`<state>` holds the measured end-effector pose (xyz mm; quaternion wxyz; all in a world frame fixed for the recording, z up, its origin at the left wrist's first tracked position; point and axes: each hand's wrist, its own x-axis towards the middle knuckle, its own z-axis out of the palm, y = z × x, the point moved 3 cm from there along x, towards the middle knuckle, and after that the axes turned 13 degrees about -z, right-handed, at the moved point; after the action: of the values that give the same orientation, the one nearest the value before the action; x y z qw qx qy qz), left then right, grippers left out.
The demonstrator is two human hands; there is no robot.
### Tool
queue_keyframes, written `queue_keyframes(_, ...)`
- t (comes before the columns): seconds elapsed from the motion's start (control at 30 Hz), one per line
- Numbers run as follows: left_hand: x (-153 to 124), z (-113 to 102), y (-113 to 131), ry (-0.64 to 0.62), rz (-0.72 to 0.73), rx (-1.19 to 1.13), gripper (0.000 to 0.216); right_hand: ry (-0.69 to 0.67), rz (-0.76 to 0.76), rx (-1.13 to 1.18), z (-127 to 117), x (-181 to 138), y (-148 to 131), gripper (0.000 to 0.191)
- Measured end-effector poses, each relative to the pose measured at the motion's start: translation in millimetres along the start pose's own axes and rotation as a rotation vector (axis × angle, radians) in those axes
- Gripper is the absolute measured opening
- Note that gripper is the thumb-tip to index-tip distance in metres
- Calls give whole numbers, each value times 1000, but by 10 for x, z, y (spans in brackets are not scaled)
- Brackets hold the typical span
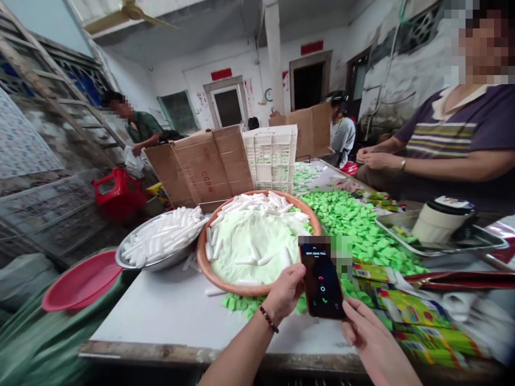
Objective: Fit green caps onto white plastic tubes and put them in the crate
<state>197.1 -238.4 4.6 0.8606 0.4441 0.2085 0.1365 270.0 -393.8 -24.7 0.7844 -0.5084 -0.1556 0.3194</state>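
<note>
A smartphone point(322, 284) in an orange-edged case is held upright over the front of the table, its dark screen showing an incoming call. My left hand point(285, 292), with a beaded bracelet at the wrist, is closed on the phone's left edge. At the lower right corner, the fingers of my right hand point(364, 324) pinch the case. Just behind my left hand stands an orange-brown basin point(204, 262) of pale green powder point(237, 236) with white tubes point(263, 202) in it. Small green plastic caps point(346, 214) lie heaped right of the basin.
A metal bowl point(151, 265) of white tubes stands left, near a pink basin point(80, 284). Cardboard point(205, 166) and a white crate point(273, 155) stand behind. Yellow-green packets point(418, 308) and a tray point(426, 246) with a cup point(440, 225) lie right. A person point(454, 139) sits there; others are farther back.
</note>
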Motion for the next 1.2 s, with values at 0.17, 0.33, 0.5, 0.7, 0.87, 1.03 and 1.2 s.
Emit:
queue_keyframes(0.17,-6,-52,-21,-24,-5,-27,48,26,26,74,47,-22,16,31)
queue_keyframes(0.33,-6,-84,-33,-29,1,-28,47,14,59,106,28,-6,90,28)
queue_keyframes(0.5,-7,-98,-39,-29,-13,-43,44,20,71,113,49,-16,107,31)
queue_keyframes(0.7,-29,-104,-29,-43,-14,-42,43,17,91,115,77,-58,77,31)
queue_keyframes(0.87,-39,-100,-23,-28,-27,-46,46,6,77,99,80,-60,90,32)
queue_keyframes(1.03,-48,-98,-18,-35,-26,-54,46,-5,83,96,85,-61,113,31)
queue_keyframes(1.2,-78,-89,6,-44,-20,-40,47,-10,88,101,81,-83,122,32)
